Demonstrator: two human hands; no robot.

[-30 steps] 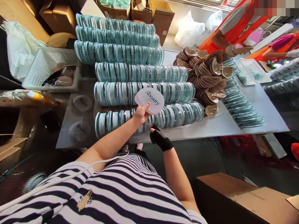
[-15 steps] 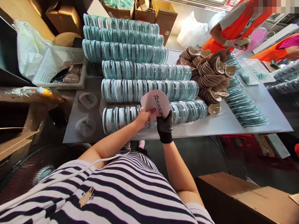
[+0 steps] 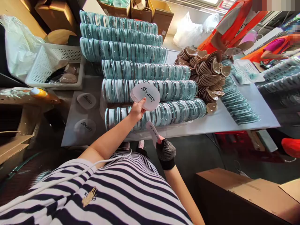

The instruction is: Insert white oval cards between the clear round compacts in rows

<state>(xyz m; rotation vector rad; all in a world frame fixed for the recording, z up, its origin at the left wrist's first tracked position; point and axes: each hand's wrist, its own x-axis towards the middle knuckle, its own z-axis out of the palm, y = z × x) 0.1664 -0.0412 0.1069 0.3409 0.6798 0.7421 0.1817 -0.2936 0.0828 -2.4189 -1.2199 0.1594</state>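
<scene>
My left hand grips a fanned stack of white oval cards printed "Sbeauty", held over the front rows of teal-rimmed round cases. My right hand, in a black mesh glove, holds a single white card pulled down below the table's front edge. Two more "Sbeauty" cards lie flat on the grey table to the left of the rows.
Several rows of teal cases run back across the table. A heap of tan cups and a slanted stack of cases lie right. A white basket sits left, cardboard boxes at lower right. People in orange work beyond.
My right hand met the card stack half a second ago, then drew one card off and dropped below the table edge. The left hand keeps the stack raised.
</scene>
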